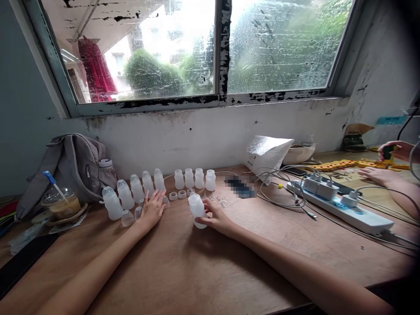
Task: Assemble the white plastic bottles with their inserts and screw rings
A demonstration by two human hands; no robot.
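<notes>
My right hand [216, 218] is wrapped round a frosted bottle [197, 208], which is slightly tilted above the wooden table [157, 271]. To its left, my left hand [152, 210] is spread with its fingers apart, over small clear caps; one clear cap [127, 218] shows beside it. Behind that hand several capped bottles [112, 203] stand in a slanting row. Several bottles without caps [189, 178] form a second row near the wall. White rings [173, 196] lie in front of them, and thin rings [224, 203] lie to the right of the held bottle.
A grey backpack [75, 162] and a drink cup [61, 203] are at the left. To the right are a white pouch [267, 155], tangled cables [278, 192] and a power strip [344, 212]. Another person's hands [377, 175] work among yellow parts [337, 165] at the far right.
</notes>
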